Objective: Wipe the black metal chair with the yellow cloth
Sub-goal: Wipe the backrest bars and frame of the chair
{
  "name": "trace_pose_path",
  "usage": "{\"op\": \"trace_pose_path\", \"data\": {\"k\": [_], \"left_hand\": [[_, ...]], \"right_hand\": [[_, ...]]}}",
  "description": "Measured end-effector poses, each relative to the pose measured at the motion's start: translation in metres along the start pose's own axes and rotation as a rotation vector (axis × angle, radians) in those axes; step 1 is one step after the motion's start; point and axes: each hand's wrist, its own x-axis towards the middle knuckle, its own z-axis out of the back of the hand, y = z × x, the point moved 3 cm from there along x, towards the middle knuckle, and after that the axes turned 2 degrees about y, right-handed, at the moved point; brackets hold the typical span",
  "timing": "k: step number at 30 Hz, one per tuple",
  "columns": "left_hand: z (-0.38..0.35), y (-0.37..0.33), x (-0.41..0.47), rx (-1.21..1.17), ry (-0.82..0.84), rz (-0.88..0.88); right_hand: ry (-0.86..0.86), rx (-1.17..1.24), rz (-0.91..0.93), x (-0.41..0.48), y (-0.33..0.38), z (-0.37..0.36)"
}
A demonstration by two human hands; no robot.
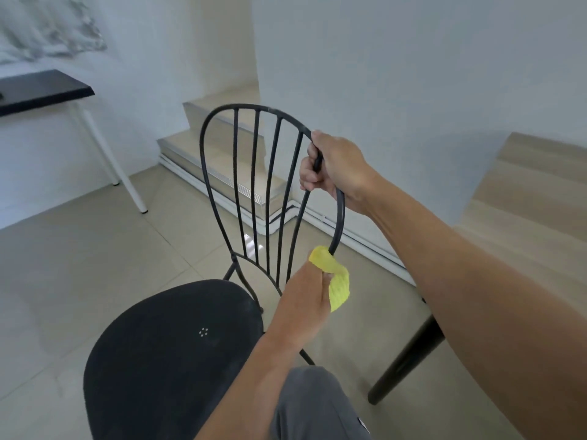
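Note:
The black metal chair (178, 338) stands in the middle of the head view, its round seat towards me and its barred backrest rising behind. My right hand (336, 168) grips the outer frame rod at the upper right of the backrest. My left hand (305, 296) holds the yellow cloth (333, 277) wrapped around the lower end of that same right frame rod, just above the seat. The rod's lowest stretch is hidden by the cloth and my fingers.
A light wooden table (524, 217) with a dark leg (403, 363) stands close on the right. Tiled steps (222, 144) rise behind the chair. A dark-topped table with white legs (47, 87) is at the far left. Beige floor tiles lie to the left of the chair.

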Motion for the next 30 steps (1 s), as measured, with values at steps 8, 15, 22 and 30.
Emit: {"op": "trace_pose_path", "data": {"k": [8,15,22,30], "left_hand": [[0.023,-0.04,0.009,-0.258,-0.094,-0.066],[0.06,-0.014,0.008,-0.905,-0.381,0.282],[0.143,0.006,0.032,-1.225,-0.566,0.268],[0.202,0.016,0.103,-1.099,-0.546,0.168]], "right_hand": [[-0.03,-0.09,-0.016,-0.005,0.006,-0.001],[-0.178,-0.361,0.008,-0.007,0.008,0.002],[-0.272,-0.489,0.074,-0.01,0.01,0.0],[-0.28,-0.519,0.083,-0.01,0.01,-0.001]]}}
